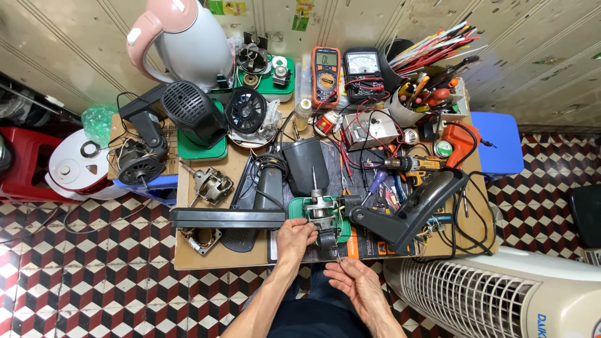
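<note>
A small fan motor [322,214] with a steel shaft pointing away from me sits on a green mat [300,208] at the near edge of the workbench. My left hand [294,239] rests against the motor's near left side, fingers curled on it. My right hand [352,280] hovers below the bench edge, pinching a thin metal tool [337,255] whose tip points up at the motor's base. A long black fan arm [228,218] lies to the left of the motor and a black fan stand piece [410,209] to the right.
The cardboard-topped bench [188,253] is crowded: two multimeters [325,74], a cup of screwdrivers [410,103], black fan motor housings [191,109], loose motors [210,184], red wires, a cordless drill [410,164]. A pink kettle [181,37] stands behind. A white tower fan [501,294] lies at lower right on the checkered floor.
</note>
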